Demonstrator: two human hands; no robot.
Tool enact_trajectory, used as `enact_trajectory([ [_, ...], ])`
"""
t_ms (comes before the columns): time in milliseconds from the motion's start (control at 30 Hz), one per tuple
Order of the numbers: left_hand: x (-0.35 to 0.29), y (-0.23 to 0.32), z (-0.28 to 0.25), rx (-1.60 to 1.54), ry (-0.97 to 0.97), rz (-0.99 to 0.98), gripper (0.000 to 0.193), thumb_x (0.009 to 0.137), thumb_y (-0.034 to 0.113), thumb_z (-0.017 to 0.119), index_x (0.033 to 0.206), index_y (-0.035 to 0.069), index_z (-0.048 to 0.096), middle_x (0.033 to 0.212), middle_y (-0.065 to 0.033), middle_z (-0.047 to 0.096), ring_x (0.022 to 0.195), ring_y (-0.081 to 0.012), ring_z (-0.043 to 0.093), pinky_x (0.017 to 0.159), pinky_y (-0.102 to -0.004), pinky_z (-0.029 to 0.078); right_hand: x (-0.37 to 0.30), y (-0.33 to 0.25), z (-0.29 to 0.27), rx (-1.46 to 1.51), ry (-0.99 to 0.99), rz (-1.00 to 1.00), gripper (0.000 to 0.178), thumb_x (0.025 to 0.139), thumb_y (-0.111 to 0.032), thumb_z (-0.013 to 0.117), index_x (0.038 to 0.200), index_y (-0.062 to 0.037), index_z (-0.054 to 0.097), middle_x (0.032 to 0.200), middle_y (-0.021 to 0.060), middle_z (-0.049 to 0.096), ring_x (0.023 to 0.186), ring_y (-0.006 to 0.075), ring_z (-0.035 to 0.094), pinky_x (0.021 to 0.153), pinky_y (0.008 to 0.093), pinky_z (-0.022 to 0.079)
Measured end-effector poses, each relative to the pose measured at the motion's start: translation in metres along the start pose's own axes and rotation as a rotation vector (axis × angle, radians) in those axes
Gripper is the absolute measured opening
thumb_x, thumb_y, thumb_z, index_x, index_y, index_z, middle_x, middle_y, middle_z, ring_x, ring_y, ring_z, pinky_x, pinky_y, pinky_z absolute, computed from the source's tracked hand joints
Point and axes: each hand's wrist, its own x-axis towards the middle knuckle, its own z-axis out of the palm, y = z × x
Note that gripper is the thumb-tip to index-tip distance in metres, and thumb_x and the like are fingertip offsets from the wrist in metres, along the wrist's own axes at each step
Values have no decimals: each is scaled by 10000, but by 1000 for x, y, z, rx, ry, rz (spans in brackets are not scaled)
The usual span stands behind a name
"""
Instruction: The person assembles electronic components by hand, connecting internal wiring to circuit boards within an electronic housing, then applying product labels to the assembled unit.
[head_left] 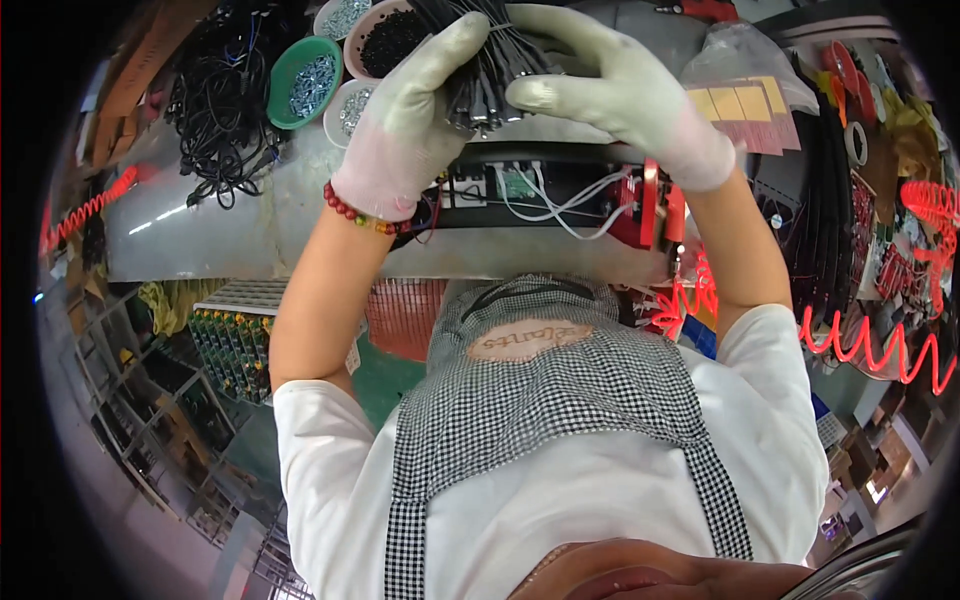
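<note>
**Two gloved hands hold a bundle of black cables above a cluttered desk**

Head view: the person looks down past a checked apron over a white shirt. Both arms reach to the far side of the scene. The left hand (415,110), in a pale glove with a red bead bracelet (352,213) at the wrist, is curled around the bundle of black cables (480,60), thumb up against its left side. The right hand (610,85), also in a pale glove, is closed on the same bundle from the right, fingers bent over it and fingertips pressing near its lower ends. The bundle sits between the two hands, raised above the grey desk (230,200).

Just left of the hands stand small bowls: a green bowl (303,80) of shiny screws, a pink bowl (385,38) of small black parts and a white bowl (350,108) of metal bits. Farther left lies a loose heap of black wires (220,100). Just near of the hands sits an open black device (540,190) with white wires showing. To the right lies a clear bag (745,85) with yellow and red pieces, and a red coiled cord (880,350) hangs at the right.
</note>
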Motion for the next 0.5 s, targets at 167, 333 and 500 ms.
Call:
enact_trajectory([
  [167,-3,51,68,-414,192,-406,355,959,145,557,1279,-7,530,1246,-125,592,1114,-225,591,932,-331,507,-63,-6,-23,4,254,-17,440,876,-179,692,1222,62,567,1119,116,644,1031,148,614,891,267,496],
  [333,-19,42,82,10,91,-322,425,1008,293,480,1274,-38,485,1178,-126,615,1063,-187,615,931,-306,501,-94,-5,-24,110,206,-52,276,894,-119,662,1118,37,624,973,62,675,911,100,633,828,242,509],
  [500,-24,48,107,-139,90,-364,439,976,281,567,1264,-42,489,1167,-127,614,1042,-193,619,916,-305,513,-104,5,-34,-76,137,5,228,894,-152,657,1054,10,652,882,5,653,834,65,600,749,215,480],
])
